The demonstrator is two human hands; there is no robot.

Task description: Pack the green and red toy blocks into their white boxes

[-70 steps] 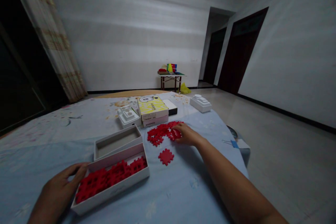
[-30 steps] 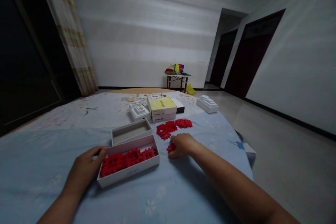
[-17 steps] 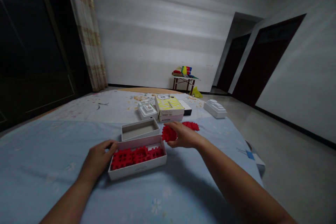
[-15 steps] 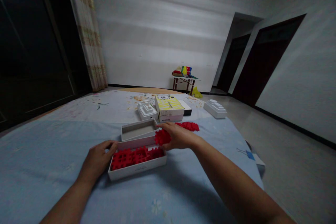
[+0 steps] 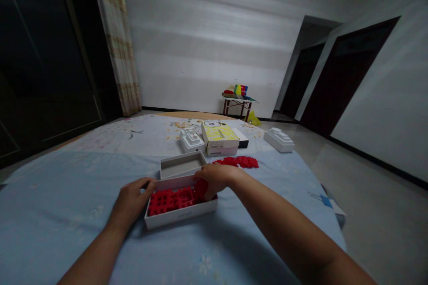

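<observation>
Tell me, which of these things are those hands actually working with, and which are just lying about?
Working with:
right hand, holding a red interlocking piece
left hand, at the white box
packed red pieces in that box
grey-lined tray
loose red pieces

Lying about:
yellow Mickey Mouse box
white stepped package
second white stepped package
small table

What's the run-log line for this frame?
left hand: at rim of white cardboard box | right hand: on red notched plastic piece, above box
</observation>
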